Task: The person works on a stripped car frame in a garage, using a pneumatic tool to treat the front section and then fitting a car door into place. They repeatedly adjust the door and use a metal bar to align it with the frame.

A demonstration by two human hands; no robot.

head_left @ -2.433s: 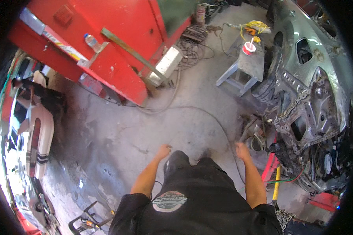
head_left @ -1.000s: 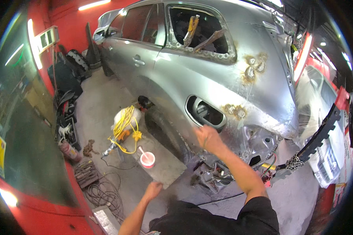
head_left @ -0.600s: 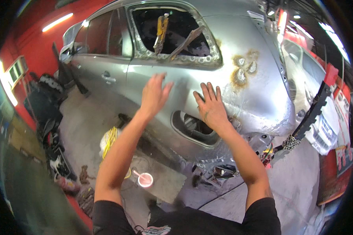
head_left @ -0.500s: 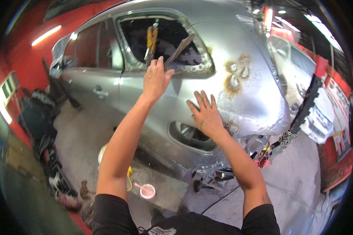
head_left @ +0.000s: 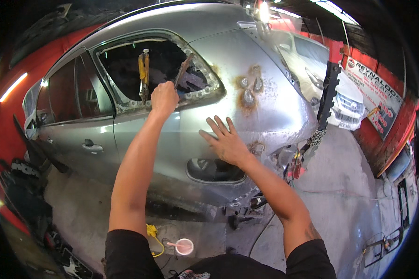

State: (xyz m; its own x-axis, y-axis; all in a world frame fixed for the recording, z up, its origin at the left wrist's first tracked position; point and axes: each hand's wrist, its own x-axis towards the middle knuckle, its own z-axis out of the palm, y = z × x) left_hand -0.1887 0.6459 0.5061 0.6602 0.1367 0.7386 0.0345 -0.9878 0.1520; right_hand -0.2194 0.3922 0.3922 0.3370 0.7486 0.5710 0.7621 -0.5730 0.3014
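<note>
My left hand (head_left: pixel 165 97) is closed at the lower edge of the rear side window opening (head_left: pixel 125 65), by the lower end of a worn metal strip (head_left: pixel 184 69); what its fingers hold is hidden. A yellow-handled tool (head_left: pixel 143 69) stands upright in the opening beside it. My right hand (head_left: pixel 223 139) lies with fingers spread on the silver car's rear panel (head_left: pixel 270 125), above an oval cutout (head_left: pixel 212 169). Rusty welded patches (head_left: pixel 246 90) mark the panel to its upper right.
A white cup (head_left: pixel 185 247) with a pink stick and yellow cord (head_left: pixel 152 230) are below. A dark chained bar (head_left: pixel 330 88) rises at the right, before a white car (head_left: pixel 344 107) and a signboard (head_left: pixel 377 97). Dark parts (head_left: pixel 28 195) lie along the left.
I have turned toward the car, and both hands have risen to its side. My left hand has reached the window edge and closed; my right hand stays spread on the panel.
</note>
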